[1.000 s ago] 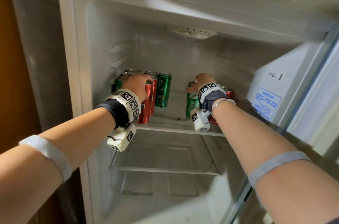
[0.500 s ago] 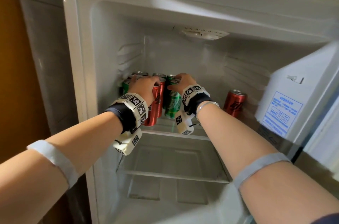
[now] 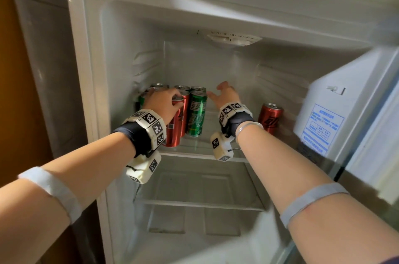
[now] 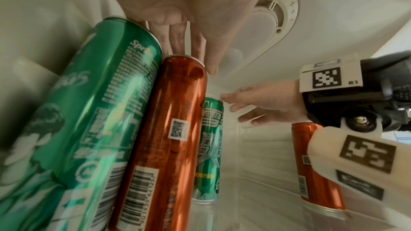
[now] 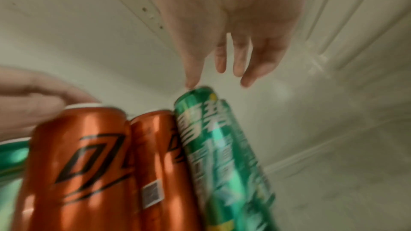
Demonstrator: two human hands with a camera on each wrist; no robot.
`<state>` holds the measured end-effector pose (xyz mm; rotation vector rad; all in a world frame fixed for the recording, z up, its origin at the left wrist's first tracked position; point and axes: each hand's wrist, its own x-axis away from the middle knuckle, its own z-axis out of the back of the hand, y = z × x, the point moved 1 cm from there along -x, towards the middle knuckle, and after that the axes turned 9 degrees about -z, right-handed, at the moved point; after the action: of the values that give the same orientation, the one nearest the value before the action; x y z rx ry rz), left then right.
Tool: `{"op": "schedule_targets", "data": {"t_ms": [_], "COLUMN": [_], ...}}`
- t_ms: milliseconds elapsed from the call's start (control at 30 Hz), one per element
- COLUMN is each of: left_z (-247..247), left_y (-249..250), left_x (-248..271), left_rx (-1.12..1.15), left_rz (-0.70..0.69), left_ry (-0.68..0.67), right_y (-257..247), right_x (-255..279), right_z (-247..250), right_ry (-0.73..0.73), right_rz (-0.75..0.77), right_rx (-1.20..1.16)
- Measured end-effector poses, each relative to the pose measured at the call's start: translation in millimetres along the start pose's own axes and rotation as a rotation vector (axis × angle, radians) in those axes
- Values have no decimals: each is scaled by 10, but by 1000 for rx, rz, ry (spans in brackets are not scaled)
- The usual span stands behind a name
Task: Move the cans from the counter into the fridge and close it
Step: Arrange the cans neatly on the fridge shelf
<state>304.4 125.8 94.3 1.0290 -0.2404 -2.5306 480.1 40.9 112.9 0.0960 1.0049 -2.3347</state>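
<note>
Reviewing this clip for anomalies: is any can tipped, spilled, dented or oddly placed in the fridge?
Nothing is tipped or spilled. One red can stands alone at the right of the shelf, apart from the grouped cans on the left.

Blurred right hand (image 5: 231,24), fingers (image 5: 239,59) spread, thumb tip at green can (image 5: 222,155) beside two red cans (image 5: 82,164).

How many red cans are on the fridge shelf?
3 red cans: one under the left hand, one beside it, one alone at right. Back cans may hide more.
</note>
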Motion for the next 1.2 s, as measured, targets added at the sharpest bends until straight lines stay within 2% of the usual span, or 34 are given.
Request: {"op": "schedule_targets", "data": {"t_ms": [67, 133, 233, 433, 533, 633, 800, 933, 1067, 1200], "left_z": [7, 19, 36, 60, 72, 64, 55, 84, 113, 139], "left_y": [0, 9, 34, 30, 26, -2, -36, -14, 11, -3], "left_x": [10, 21, 30, -31, -72, -107, -107, -64, -8, 46], "left_rx": [-21, -26, -18, -13, -21, -41, -24, 1, 27, 35], "left_rz": [-2, -6, -5, 76, 90, 78, 64, 50, 34, 48], "left_ry": [-15, -15, 2, 5, -29, -69, -68, -24, -20, -26], "right_y": [136, 307, 567, 705, 755, 742, 705, 620, 423, 86], "right_x": [-37, -45, -53, 3, -38, -14, 123, 181, 286, 398], "right_z": [232, 431, 551, 557, 606, 691, 792, 766, 616, 334], "right_ry": [171, 248, 186, 228, 199, 138, 0, -1, -81, -140], "right_rz": [-61, -140, -278, -347, -336, -306, -229, -186, -95, 9], "right_rx": [197, 353, 435, 501, 527, 449, 522, 335, 305, 154]}}
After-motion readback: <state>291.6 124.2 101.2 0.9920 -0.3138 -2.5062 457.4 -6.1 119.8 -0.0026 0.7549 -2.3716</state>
